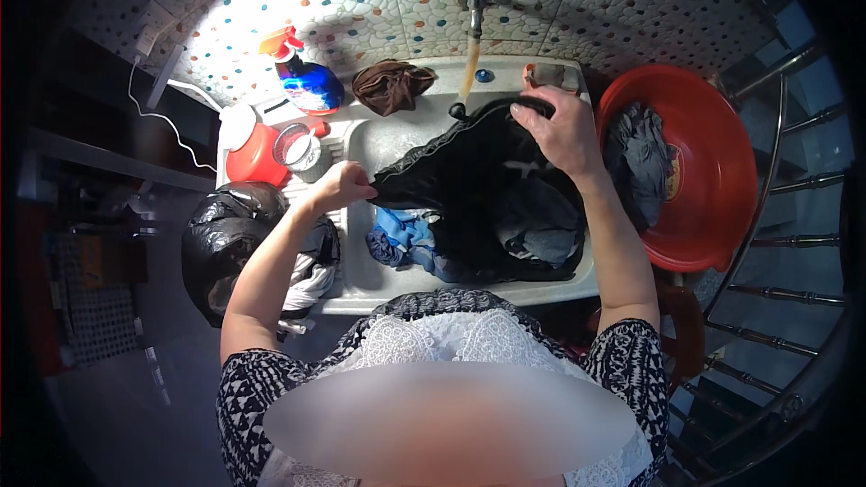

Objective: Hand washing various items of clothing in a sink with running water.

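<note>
Stretched between my two hands over the sink (pixel 374 137) is a black garment (pixel 469 158) with a gathered edge. My left hand (pixel 341 186) pinches one end of that edge at the sink's left side. At the far right, my right hand (pixel 561 131) grips the other end, thumb and fingers closed on the cloth. The lower part of the garment drapes into the sink. Blue clothes (pixel 410 236) lie in the sink below it, and a grey cloth (pixel 541 227) sits among the black fabric at the right.
A tap (pixel 475 9) with a yellowish hose (pixel 470 72) hangs above the sink. On the right stands a red basin (pixel 717 180) holding a grey garment (pixel 639 162), beside a metal railing (pixel 776 180). Around the left are a blue spray bottle (pixel 308 86), brown cloth (pixel 392 87), cup (pixel 303 153) and black plastic bag (pixel 230 225).
</note>
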A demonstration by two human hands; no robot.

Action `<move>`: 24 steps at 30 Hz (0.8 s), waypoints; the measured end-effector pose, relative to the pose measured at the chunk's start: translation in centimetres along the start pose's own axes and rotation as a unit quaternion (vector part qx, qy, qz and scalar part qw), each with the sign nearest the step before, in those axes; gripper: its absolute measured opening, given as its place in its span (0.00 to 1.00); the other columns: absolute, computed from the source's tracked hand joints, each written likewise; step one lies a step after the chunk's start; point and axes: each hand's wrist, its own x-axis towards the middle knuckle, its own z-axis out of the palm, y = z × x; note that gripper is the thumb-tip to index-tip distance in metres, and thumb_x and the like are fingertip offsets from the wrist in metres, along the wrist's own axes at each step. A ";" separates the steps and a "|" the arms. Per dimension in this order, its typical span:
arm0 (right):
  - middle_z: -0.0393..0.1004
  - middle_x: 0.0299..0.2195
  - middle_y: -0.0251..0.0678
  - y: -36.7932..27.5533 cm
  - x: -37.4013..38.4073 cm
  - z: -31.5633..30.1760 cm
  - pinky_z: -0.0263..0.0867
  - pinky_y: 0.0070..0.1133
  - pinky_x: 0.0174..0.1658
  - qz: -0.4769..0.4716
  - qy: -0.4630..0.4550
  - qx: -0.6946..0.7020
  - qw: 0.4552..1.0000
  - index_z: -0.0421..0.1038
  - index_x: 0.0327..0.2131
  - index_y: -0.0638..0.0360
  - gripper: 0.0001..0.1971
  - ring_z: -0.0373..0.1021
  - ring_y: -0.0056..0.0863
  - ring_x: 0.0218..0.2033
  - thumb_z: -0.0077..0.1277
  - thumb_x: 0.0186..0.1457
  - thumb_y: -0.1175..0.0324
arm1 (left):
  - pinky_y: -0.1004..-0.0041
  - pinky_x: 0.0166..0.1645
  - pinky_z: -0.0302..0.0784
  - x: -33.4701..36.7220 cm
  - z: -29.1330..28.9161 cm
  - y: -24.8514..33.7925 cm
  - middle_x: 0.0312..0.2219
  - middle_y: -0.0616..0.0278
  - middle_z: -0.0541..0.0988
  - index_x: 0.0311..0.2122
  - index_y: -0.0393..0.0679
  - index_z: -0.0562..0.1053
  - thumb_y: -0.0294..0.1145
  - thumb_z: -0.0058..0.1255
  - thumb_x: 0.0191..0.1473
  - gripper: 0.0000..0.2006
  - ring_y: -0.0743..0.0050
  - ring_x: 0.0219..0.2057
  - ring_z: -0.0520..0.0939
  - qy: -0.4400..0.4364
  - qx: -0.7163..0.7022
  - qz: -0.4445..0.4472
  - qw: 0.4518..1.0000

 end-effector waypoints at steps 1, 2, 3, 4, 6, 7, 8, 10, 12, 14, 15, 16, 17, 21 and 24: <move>0.74 0.32 0.42 -0.2 0.2 0.1 0.65 0.23 0.39 0.000 0.000 0.001 1.000 0.72 0.33 0.67 0.11 0.71 0.31 0.35 0.54 0.46 0.70 | 0.68 0.34 0.71 0.3 0.5 0.0 0.30 0.51 0.74 0.19 0.35 0.72 0.32 0.58 0.35 0.11 0.62 0.31 0.76 0.000 0.001 0.000 1.000; 0.74 0.32 0.42 -0.4 0.4 0.2 0.64 0.22 0.39 -0.045 0.000 0.021 0.999 0.72 0.32 0.67 0.10 0.71 0.30 0.35 0.53 0.46 0.71 | 0.66 0.36 0.71 0.7 1.5 -0.6 0.24 0.52 0.74 0.17 0.35 0.71 0.31 0.56 0.33 0.10 0.61 0.32 0.76 0.065 0.021 0.119 0.991; 0.74 0.31 0.41 -0.5 0.8 0.3 0.64 0.22 0.39 -0.092 -0.001 0.043 0.995 0.71 0.32 0.67 0.09 0.71 0.30 0.35 0.53 0.47 0.72 | 0.64 0.38 0.71 1.3 2.5 -1.6 0.18 0.52 0.73 0.15 0.34 0.71 0.30 0.54 0.32 0.09 0.59 0.34 0.76 0.132 0.042 0.235 0.962; 0.74 0.30 0.40 0.2 0.9 0.4 0.64 0.22 0.39 -0.142 -0.016 0.007 0.990 0.71 0.32 0.66 0.08 0.71 0.30 0.34 0.51 0.48 0.73 | 0.63 0.42 0.70 2.0 3.4 -2.4 0.17 0.51 0.73 0.13 0.34 0.70 0.28 0.51 0.30 0.07 0.58 0.38 0.76 0.145 0.031 0.253 0.956; 0.74 0.29 0.42 3.3 0.0 1.5 0.64 0.23 0.38 -0.079 -0.024 0.032 0.996 0.71 0.32 0.66 0.09 0.71 0.33 0.33 0.51 0.47 0.71 | 0.73 0.33 0.70 2.2 4.8 -2.1 0.15 0.63 0.70 0.14 0.36 0.67 0.26 0.49 0.33 0.06 0.71 0.32 0.75 0.033 -0.146 0.121 0.981; 0.74 0.29 0.44 5.6 -0.8 2.3 0.64 0.25 0.37 -0.019 -0.030 0.062 0.997 0.71 0.33 0.66 0.11 0.71 0.36 0.32 0.51 0.46 0.70 | 0.77 0.29 0.69 1.4 5.2 -0.7 0.14 0.68 0.68 0.15 0.38 0.66 0.25 0.49 0.34 0.05 0.77 0.27 0.74 -0.035 -0.252 0.002 0.967; 0.74 0.29 0.42 8.5 -1.7 3.7 0.64 0.24 0.37 0.025 -0.026 0.034 0.999 0.71 0.33 0.65 0.11 0.72 0.35 0.32 0.52 0.44 0.70 | 0.78 0.26 0.66 1.8 6.8 -3.0 0.15 0.70 0.67 0.18 0.39 0.66 0.24 0.48 0.35 0.04 0.81 0.24 0.70 -0.007 -0.264 0.009 0.964; 0.75 0.28 0.40 14.0 -4.8 7.3 0.66 0.23 0.38 0.192 -0.052 0.085 0.976 0.72 0.33 0.65 0.12 0.72 0.33 0.32 0.51 0.42 0.71 | 0.77 0.22 0.62 3.0 10.9 -6.5 0.18 0.72 0.66 0.29 0.41 0.68 0.22 0.48 0.37 0.09 0.84 0.19 0.66 0.005 -0.378 -0.009 0.926; 0.75 0.28 0.40 17.3 -8.0 9.6 0.68 0.25 0.37 0.433 -0.052 0.324 0.840 0.72 0.31 0.68 0.11 0.72 0.32 0.30 0.51 0.42 0.72 | 0.73 0.38 0.73 2.5 11.8 -3.4 0.24 0.65 0.72 0.31 0.40 0.69 0.18 0.44 0.39 0.10 0.73 0.29 0.76 -0.096 -0.570 -0.120 0.807; 0.74 0.27 0.41 16.5 -8.6 10.6 0.70 0.28 0.35 0.531 0.001 0.509 0.677 0.72 0.29 0.70 0.09 0.72 0.33 0.28 0.49 0.43 0.73 | 0.70 0.41 0.74 1.9 10.9 -1.5 0.28 0.57 0.76 0.33 0.36 0.72 0.19 0.41 0.38 0.13 0.68 0.30 0.77 -0.164 -0.480 -0.021 0.861; 0.74 0.26 0.42 14.5 -7.9 10.8 0.70 0.30 0.34 0.529 0.022 0.547 0.648 0.72 0.28 0.71 0.08 0.72 0.34 0.27 0.48 0.45 0.74 | 0.70 0.41 0.74 2.3 11.0 -2.3 0.28 0.57 0.76 0.33 0.36 0.72 0.19 0.41 0.38 0.13 0.68 0.30 0.77 -0.156 -0.482 -0.022 0.862; 0.74 0.31 0.42 12.9 -7.1 10.8 0.69 0.28 0.38 0.481 0.017 0.583 0.655 0.71 0.32 0.69 0.09 0.72 0.32 0.32 0.46 0.46 0.75 | 0.70 0.41 0.74 3.2 11.1 -3.1 0.28 0.56 0.76 0.33 0.35 0.72 0.21 0.40 0.37 0.14 0.67 0.30 0.77 -0.168 -0.582 -0.060 0.793; 0.74 0.31 0.42 11.6 -6.1 10.5 0.69 0.28 0.38 0.479 0.012 0.584 0.656 0.71 0.32 0.69 0.09 0.72 0.32 0.32 0.46 0.46 0.75 | 0.70 0.41 0.74 4.1 11.0 -4.1 0.29 0.55 0.77 0.32 0.34 0.72 0.23 0.40 0.36 0.14 0.67 0.30 0.77 -0.178 -0.673 -0.097 0.711; 0.69 0.43 0.41 3.8 -3.0 5.9 0.62 0.28 0.49 0.250 0.059 0.671 0.696 0.64 0.46 0.67 0.18 0.67 0.32 0.45 0.43 0.50 0.72 | 0.68 0.44 0.73 4.2 4.3 0.8 0.29 0.52 0.77 0.35 0.32 0.70 0.29 0.40 0.38 0.16 0.64 0.33 0.79 -0.095 -0.757 0.020 0.646; 0.64 0.50 0.40 1.8 -3.5 4.9 0.58 0.28 0.54 0.164 0.050 0.653 0.738 0.56 0.54 0.65 0.25 0.62 0.30 0.50 0.44 0.51 0.71 | 0.69 0.45 0.73 2.1 0.9 5.4 0.36 0.49 0.76 0.41 0.28 0.67 0.28 0.38 0.40 0.21 0.65 0.35 0.78 -0.050 -0.753 0.154 0.638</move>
